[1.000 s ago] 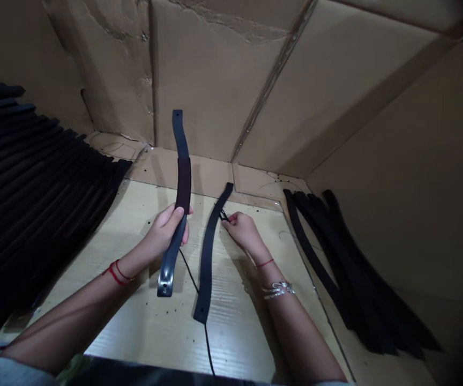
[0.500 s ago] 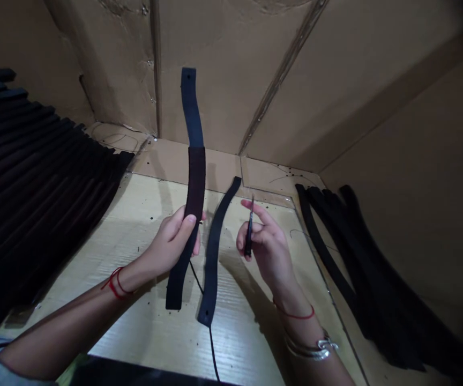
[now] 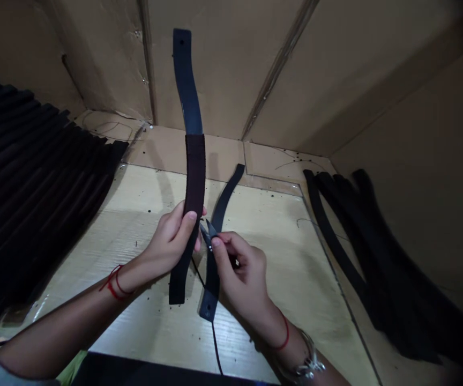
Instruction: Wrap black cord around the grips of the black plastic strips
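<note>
My left hand (image 3: 171,241) grips a long black strap (image 3: 193,171) upright, and a dark brown fabric section (image 3: 195,171) covers its middle. My right hand (image 3: 239,271) pinches a pair of small black thread snips (image 3: 208,235), with the blades right beside the held strap. A second black strap (image 3: 227,195) lies on the table, partly hidden under my right hand. A thin black cord (image 3: 214,335) runs from under it toward the near edge.
A large stack of black straps (image 3: 34,182) lies at the left, and a looser pile of black straps (image 3: 360,257) lies at the right. Cardboard walls (image 3: 223,69) rise behind the light wood-grain table (image 3: 283,241), which has dark specks and thin thread scraps.
My right hand has moved left, bringing the snips up to the held strap. The strap now stands straighter and higher in my left hand, and the view has shifted slightly.
</note>
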